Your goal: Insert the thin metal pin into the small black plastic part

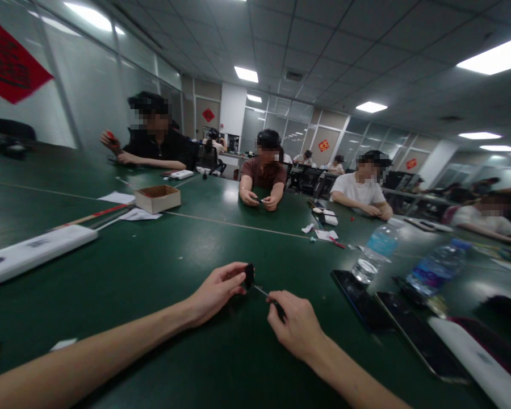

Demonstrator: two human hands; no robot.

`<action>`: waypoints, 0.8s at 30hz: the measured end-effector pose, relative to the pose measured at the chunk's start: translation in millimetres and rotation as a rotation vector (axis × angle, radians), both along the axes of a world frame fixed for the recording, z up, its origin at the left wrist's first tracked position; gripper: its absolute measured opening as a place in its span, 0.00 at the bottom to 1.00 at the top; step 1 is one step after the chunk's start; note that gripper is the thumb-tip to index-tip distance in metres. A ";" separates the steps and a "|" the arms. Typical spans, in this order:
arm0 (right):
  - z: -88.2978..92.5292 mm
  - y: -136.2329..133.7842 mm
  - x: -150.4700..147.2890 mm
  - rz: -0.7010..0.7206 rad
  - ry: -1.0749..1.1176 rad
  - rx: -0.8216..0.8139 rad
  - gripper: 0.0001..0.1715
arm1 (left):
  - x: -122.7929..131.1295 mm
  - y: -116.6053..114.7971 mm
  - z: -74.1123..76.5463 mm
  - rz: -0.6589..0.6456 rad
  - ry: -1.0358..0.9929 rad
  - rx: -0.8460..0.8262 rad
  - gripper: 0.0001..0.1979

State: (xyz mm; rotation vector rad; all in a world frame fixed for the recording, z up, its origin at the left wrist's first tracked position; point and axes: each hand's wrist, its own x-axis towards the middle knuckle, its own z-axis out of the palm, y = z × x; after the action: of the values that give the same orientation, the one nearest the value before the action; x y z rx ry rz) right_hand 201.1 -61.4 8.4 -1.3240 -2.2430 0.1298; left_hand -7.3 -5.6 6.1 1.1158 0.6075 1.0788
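Between the thumb and fingers of my left hand (pixel 221 287) is a small flat black piece (pixel 249 276), held upright just above the green table (pixel 187 363). My right hand (pixel 296 321) is closed around the dark handle of a thin screwdriver-like tool (pixel 260 290). The tool's metal shaft points left, and its tip reaches the lower edge of the black piece or very near it; whether they touch I cannot tell. Details on the black piece are too small to make out.
Right of my hands lie a dark phone (pixel 361 298), another phone (pixel 421 335) and two water bottles (pixel 377 250). An open cardboard box (pixel 157 200) and a long white power bank-like case (pixel 38 253) are at the left. Several people sit around the table, including one person (pixel 264 176) opposite.
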 end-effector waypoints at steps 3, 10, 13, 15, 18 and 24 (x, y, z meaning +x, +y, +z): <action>0.3 0.2 0.0 -0.008 -0.023 -0.001 0.11 | -0.1 -0.3 0.2 0.000 0.002 0.003 0.15; -0.6 0.2 0.8 -0.008 -0.053 -0.001 0.10 | -1.9 -1.3 -0.8 -0.024 0.092 0.055 0.17; -0.9 -1.0 1.0 0.001 -0.049 0.004 0.11 | -2.0 -0.3 -1.5 -0.016 0.116 0.068 0.18; -0.9 -1.7 1.2 0.013 -0.023 0.011 0.11 | -1.5 0.5 -1.7 -0.008 0.112 0.074 0.17; -0.4 -1.9 1.6 0.037 0.024 0.001 0.12 | -0.4 0.3 -0.4 -0.002 0.091 0.076 0.14; 1.3 0.8 1.7 0.015 0.123 0.008 0.14 | -0.4 -5.2 5.6 -0.087 0.168 0.142 0.13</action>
State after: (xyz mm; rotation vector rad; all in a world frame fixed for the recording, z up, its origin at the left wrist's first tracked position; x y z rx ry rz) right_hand 202.8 -60.7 9.6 -1.2607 -2.1483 0.2017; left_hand -7.7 -10.8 11.7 1.3546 0.6152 0.9707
